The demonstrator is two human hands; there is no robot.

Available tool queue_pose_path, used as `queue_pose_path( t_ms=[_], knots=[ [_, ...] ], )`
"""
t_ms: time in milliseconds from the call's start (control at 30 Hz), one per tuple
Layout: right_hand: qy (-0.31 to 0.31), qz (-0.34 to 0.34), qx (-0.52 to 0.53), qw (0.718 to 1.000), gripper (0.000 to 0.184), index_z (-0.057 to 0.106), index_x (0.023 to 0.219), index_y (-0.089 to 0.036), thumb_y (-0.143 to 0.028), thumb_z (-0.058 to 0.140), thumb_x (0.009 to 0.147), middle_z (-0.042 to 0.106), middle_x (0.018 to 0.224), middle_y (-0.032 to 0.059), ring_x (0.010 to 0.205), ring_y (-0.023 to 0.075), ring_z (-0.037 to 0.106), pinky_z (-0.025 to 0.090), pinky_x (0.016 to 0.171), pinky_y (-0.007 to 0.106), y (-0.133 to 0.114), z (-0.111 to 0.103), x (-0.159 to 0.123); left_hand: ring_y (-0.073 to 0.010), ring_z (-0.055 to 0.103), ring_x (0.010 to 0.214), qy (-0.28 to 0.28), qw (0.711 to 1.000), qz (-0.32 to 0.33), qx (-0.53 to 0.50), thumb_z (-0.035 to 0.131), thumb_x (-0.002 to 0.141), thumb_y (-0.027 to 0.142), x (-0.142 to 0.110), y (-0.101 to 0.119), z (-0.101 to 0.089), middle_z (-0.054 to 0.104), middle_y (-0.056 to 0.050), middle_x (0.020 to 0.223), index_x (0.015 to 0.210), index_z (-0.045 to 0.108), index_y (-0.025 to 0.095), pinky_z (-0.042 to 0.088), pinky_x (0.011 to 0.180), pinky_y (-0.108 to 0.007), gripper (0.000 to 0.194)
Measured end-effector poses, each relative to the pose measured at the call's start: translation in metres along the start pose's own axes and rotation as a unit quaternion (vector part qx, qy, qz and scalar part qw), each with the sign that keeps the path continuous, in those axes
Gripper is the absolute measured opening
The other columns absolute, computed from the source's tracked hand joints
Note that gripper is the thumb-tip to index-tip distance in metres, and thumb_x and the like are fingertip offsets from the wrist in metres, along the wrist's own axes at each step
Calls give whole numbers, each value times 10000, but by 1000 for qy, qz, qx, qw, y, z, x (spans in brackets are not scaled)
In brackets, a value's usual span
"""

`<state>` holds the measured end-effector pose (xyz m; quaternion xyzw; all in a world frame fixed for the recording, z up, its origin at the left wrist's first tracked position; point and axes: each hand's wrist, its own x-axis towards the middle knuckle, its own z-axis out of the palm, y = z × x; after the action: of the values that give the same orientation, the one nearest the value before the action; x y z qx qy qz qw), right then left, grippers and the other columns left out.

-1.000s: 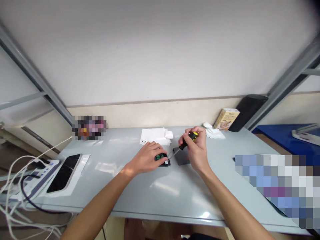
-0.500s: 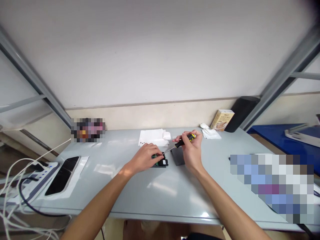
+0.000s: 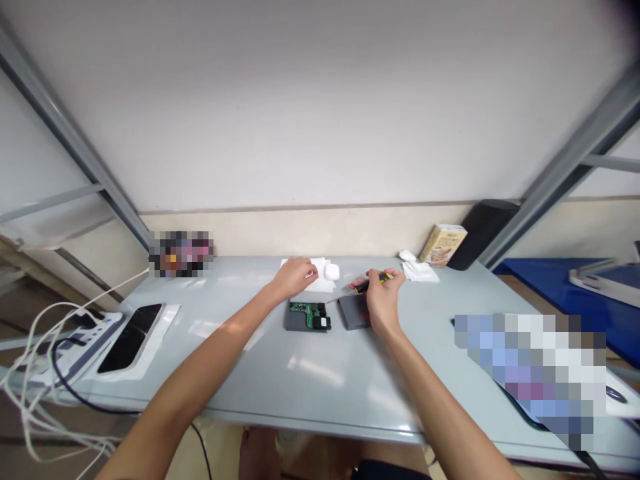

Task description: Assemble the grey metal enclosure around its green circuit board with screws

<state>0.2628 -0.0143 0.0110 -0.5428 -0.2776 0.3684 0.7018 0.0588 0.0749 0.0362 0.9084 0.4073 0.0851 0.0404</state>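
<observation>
My right hand [image 3: 384, 300] is closed around the black and yellow handle of a screwdriver [image 3: 361, 287]. Its thin shaft slants down to the left, the tip near the right edge of an opened device with a green circuit board [image 3: 307, 316]. Over the white paper [image 3: 323, 284] behind the device, my left hand [image 3: 296, 276] has thumb and fingertips pinched together; whatever may be between them is too small to make out. A dark grey cover [image 3: 354, 313] lies flat to the right of the device, partly hidden by my right hand.
A small white case [image 3: 332, 272] rests on the paper. At the back right are crumpled tissue [image 3: 420, 271], a yellow box [image 3: 444, 245] and a black cylinder [image 3: 483, 233]. A phone [image 3: 131, 339] and a power strip [image 3: 90, 353] with tangled cables lie left.
My left hand has moved from the circuit board back and left onto the paper, uncovering the device. My right hand still holds the screwdriver, its tip drawn slightly away from the board.
</observation>
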Motion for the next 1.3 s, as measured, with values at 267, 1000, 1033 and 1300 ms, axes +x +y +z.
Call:
queue_pose_path(
  t_ms=[267, 1000, 1033, 1300],
  knots=[
    [-4, 15, -17, 1000, 425, 248, 1064, -312, -392, 598, 839, 607, 820, -82, 533, 149, 624, 443, 468, 261, 6, -1, 2, -219, 686, 925, -38, 999, 7, -2, 563, 987, 368, 9, -4, 8, 744, -70, 1029, 1003, 762, 205, 472, 963, -344, 259],
    [-20, 11, -32, 999, 431, 277, 1047, -307, -374, 628, 806, 575, 763, -97, 530, 159, 625, 481, 506, 288, 2, 1, -3, -416, 737, 907, 203, 831, -494, 159, 397, 1009, 380, -152, -150, -36, 707, -264, 1163, 1600, 247, 52, 529, 810, -470, 692],
    [-21, 9, -33, 999, 423, 278, 1045, -307, -369, 622, 809, 576, 755, -99, 532, 161, 628, 481, 513, 288, 2, 1, -3, -405, 738, 902, 206, 833, -485, 165, 391, 1012, 380, -151, -146, -37, 705, -260, 1171, 1600, 254, 59, 526, 805, -455, 683],
    [-22, 20, -32, 999, 419, 266, 1028, -304, -364, 615, 804, 564, 647, -116, 537, 197, 651, 484, 536, 304, -3, 3, -6, -367, 736, 914, 205, 876, -405, 161, 390, 1034, 369, -130, -110, -33, 701, -214, 1246, 1570, 355, 112, 519, 818, -418, 596]
  ],
)
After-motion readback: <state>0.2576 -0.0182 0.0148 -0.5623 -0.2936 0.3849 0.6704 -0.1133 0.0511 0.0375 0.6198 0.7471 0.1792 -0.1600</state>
